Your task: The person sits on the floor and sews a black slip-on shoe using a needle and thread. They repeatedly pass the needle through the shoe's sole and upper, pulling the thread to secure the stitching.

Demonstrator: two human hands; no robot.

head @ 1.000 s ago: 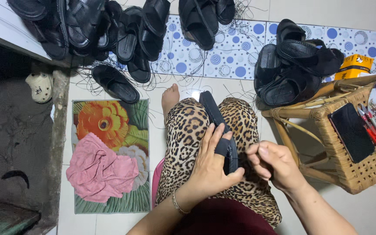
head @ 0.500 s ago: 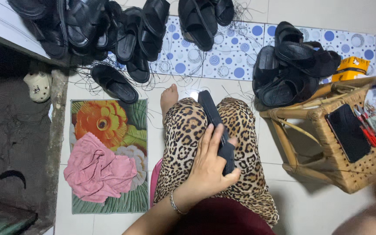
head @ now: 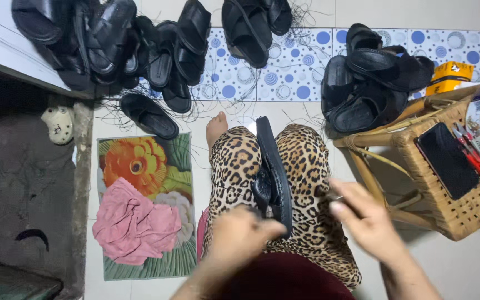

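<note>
A black sandal (head: 273, 166) lies lengthwise between my knees on leopard-print trousers (head: 306, 161). My left hand (head: 240, 236) is closed around the sandal's near end. My right hand (head: 362, 216) hovers blurred just right of the sandal, fingers pinched on something small and thin that I cannot make out. My bare foot (head: 216, 126) shows past the knee on the tiled floor.
Piles of black sandals lie at the top left (head: 112, 44), top centre (head: 251, 25) and right (head: 368, 78). A wicker stool (head: 445, 205) at right holds a black phone (head: 448, 160) and red scissors (head: 471, 151). A pink cloth (head: 134, 222) sits on a flowered mat (head: 140, 166).
My right hand left the sandal toward the right, then came back next to it. My left hand slid down to the sandal's near end.
</note>
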